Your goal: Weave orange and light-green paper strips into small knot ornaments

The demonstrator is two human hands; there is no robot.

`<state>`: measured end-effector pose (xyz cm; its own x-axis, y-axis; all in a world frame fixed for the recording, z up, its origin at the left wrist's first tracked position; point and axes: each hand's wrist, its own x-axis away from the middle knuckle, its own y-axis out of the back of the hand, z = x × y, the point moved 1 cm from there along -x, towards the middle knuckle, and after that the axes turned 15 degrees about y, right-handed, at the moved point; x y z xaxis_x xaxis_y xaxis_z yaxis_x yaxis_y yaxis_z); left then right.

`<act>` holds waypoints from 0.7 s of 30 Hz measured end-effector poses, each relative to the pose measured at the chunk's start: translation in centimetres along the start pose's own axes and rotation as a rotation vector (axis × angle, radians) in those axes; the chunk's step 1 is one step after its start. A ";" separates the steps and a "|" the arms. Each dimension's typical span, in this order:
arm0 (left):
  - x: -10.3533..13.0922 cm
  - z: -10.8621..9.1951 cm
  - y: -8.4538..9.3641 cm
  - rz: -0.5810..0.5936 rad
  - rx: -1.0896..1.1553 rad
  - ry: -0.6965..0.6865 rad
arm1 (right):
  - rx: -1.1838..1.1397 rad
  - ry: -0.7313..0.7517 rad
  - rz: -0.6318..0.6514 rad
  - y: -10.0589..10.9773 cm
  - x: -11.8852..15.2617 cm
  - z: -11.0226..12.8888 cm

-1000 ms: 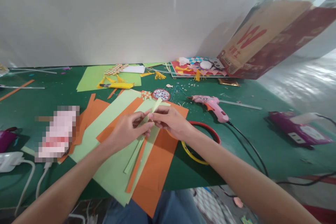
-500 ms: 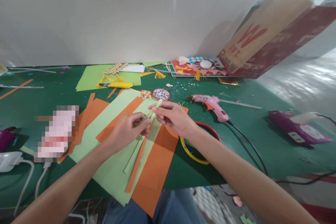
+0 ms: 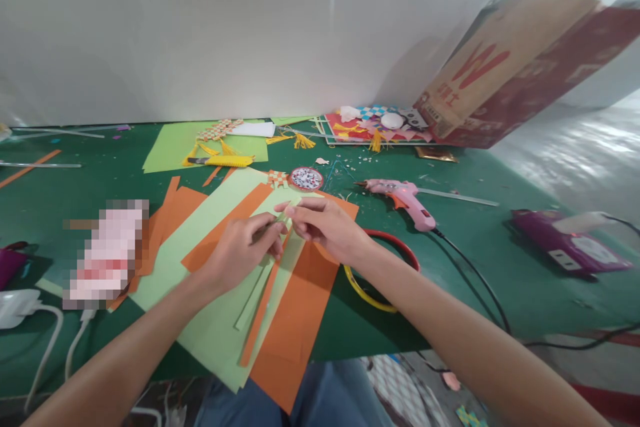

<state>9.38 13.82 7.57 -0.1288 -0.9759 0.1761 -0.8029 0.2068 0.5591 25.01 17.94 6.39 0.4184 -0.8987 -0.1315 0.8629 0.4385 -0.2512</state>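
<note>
Paper strip [image 3: 283, 217], narrow, flat and pale green, sits near the centre of the frame, caught between the tips of two hands. The left hand [image 3: 245, 243] comes in from the lower left, its thumb and forefinger drawn together on the strip's lower-left part. The right hand [image 3: 327, 223] reaches across from the lower right, thumb and forefinger pinching the strip just up and to the right of the left hand's grip. The short stretch in sight slants from lower left to upper right, so its long axis runs from one hand to the other. The right hand is the nearer to its upper end. How far it runs inside the left hand's curled fingers cannot be told.

Below the hands, a narrow orange paper strip [image 3: 261, 313] slopes down towards the lower left, steeper than the pinched one; a second pale-green paper strip [image 3: 254, 299] lies along its left side. Whether either is joined to the held piece is hidden. Under them, broad pale-green paper sheets [image 3: 220, 330] and a broad orange paper sheet [image 3: 300, 320] overlap on the green bench [image 3: 340, 333].
</note>
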 end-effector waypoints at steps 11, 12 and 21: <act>0.0 0.3 -0.3 -0.045 -0.053 -0.023 | 0.004 0.026 0.046 0.0 0.1 -0.3; 0.0 0.3 -0.3 -0.041 -0.057 -0.036 | 0.002 0.026 0.046 0.0 0.1 -0.3; 0.3 -0.2 -0.2 -0.036 -0.093 -0.071 | 0.005 0.010 0.027 -0.1 0.1 -0.5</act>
<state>9.63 13.48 7.62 -0.1444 -0.9846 0.0983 -0.7507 0.1737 0.6374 24.86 17.79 5.93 0.4382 -0.8866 -0.1481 0.8528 0.4621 -0.2432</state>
